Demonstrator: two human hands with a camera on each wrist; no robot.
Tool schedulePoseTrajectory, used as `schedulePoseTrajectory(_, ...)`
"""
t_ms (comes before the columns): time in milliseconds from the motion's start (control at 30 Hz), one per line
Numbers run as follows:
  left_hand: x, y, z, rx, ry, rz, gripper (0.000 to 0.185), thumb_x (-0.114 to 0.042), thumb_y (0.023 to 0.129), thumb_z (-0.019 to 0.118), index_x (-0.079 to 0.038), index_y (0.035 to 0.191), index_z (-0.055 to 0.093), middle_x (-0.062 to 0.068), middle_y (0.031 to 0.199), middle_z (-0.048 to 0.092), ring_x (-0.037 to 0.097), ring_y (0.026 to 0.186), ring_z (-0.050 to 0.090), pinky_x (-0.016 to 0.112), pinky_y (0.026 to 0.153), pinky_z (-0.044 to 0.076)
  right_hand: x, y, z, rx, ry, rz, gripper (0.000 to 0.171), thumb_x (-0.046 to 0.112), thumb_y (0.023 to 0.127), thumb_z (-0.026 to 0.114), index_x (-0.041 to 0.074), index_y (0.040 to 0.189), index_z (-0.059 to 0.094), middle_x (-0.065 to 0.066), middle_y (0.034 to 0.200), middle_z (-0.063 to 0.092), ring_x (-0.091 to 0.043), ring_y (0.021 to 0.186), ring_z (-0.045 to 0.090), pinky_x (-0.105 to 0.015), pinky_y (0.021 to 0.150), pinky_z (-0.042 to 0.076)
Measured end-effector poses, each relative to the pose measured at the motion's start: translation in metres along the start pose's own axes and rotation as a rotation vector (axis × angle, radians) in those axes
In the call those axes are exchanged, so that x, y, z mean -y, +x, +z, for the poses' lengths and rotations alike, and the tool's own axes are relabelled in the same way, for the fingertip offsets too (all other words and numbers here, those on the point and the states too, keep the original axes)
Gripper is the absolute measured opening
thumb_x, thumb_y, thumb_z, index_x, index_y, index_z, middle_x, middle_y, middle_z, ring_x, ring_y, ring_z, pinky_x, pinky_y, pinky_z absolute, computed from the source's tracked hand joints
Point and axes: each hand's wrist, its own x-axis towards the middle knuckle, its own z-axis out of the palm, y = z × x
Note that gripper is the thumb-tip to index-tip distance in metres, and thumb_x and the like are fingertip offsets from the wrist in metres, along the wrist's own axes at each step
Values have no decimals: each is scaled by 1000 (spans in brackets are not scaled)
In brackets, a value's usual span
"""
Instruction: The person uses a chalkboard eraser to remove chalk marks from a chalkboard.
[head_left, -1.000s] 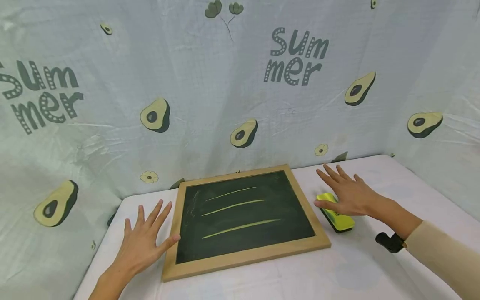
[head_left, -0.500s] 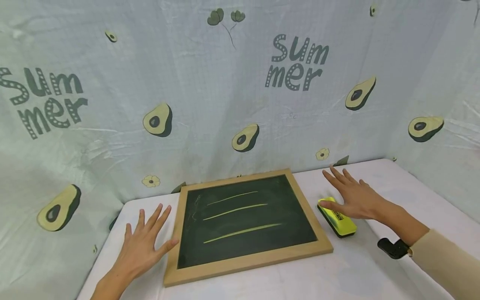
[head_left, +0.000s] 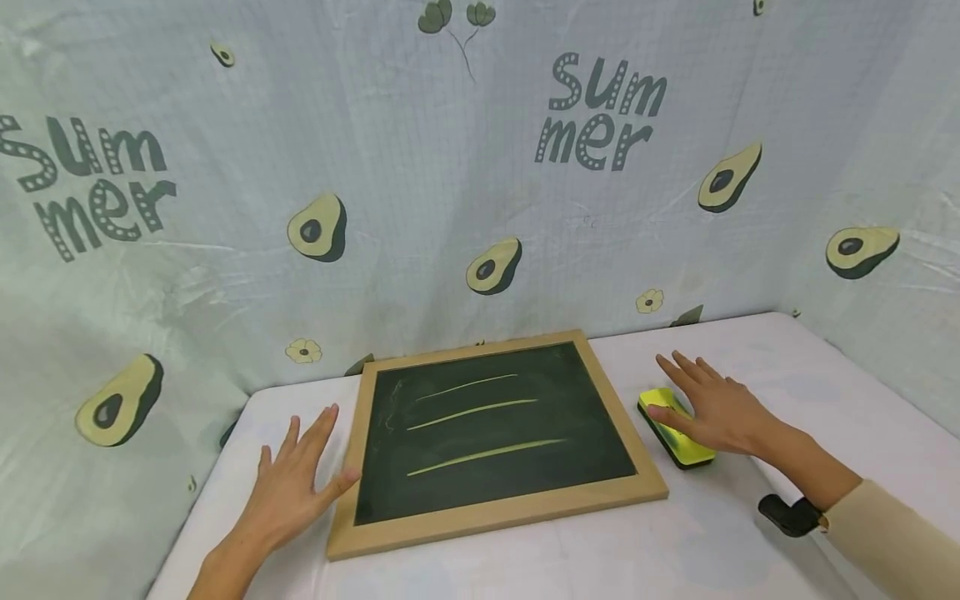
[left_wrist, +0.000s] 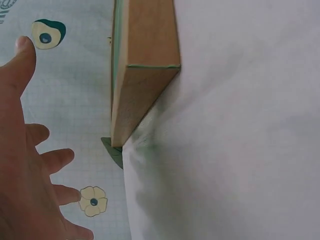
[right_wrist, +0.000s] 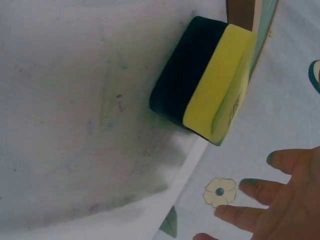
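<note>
A small chalkboard [head_left: 480,500] in a light wooden frame lies on the white-covered table, with three yellow chalk lines across its dark face. My left hand [head_left: 288,492] hovers with spread fingers at the board's left side, its thumb overlapping the frame in the head view. In the left wrist view the frame's wooden edge [left_wrist: 150,40] shows beside that hand. To the right of the board lies a yellow board eraser [head_left: 678,433] with a black underside. My right hand [head_left: 720,408], fingers spread, hovers over the eraser and holds nothing. The right wrist view shows the eraser [right_wrist: 215,80] apart from the fingers.
Behind the table hangs a pale cloth [head_left: 405,167] printed with avocados, flowers and "summer" lettering; it also runs along both sides. The table's white cover [head_left: 525,558] extends in front of the board. A dark band [head_left: 791,515] sits at my right wrist.
My right hand has shifted slightly right and down over the eraser. The left hand's fingers have drawn a little closer together. Board and eraser stay in place while the head view shifts slightly.
</note>
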Motion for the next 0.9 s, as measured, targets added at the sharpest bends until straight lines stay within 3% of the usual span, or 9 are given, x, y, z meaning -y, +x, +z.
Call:
schedulePoseTrajectory(133,-3,-1,10,38,-34,-3,89,-56,87,59,-13,154,19,19,151,31,52,136,19,78,94,13,-2,-2,5,-7,-2,47,86,61,89,52,-3,145,34,-33,136,41,-52,117,45,-64,76,46)
schedulePoseTrajectory(267,-4,-3,20,61,-92,2,85,-53,88,59,-8,152,26,18,151,32,51,135,22,79,93,15,-3,-5,11,46,58,97,87,60,89,55,-8,141,37,-34,122,47,-46,102,53,-54,62,50)
schedulePoseTrajectory(400,-1,-3,25,78,-159,-6,79,-50,91,58,-7,150,30,18,151,32,49,136,22,78,95,13,-1,-10,18,97,121,151,88,60,88,55,-14,133,42,-35,115,48,-42,96,56,-55,70,50)
schedulePoseTrajectory(500,3,-5,29,77,-187,-3,74,-48,92,58,-8,149,34,15,151,32,48,135,26,77,96,14,0,-12,23,79,140,163,88,60,87,57,-16,128,43,-35,114,49,-40,94,56,-55,76,48)
schedulePoseTrajectory(800,10,-14,38,28,-235,-6,66,-47,92,59,-13,146,43,10,152,34,45,136,26,72,100,8,11,-17,23,55,179,212,83,47,84,69,-20,124,41,-35,107,50,-31,82,52,-48,68,47)
schedulePoseTrajectory(900,9,-13,38,18,-226,-10,66,-47,92,59,-14,146,43,10,152,34,44,137,26,72,101,7,13,-15,22,48,182,266,83,44,82,72,-23,120,41,-34,103,52,-31,80,51,-46,67,47)
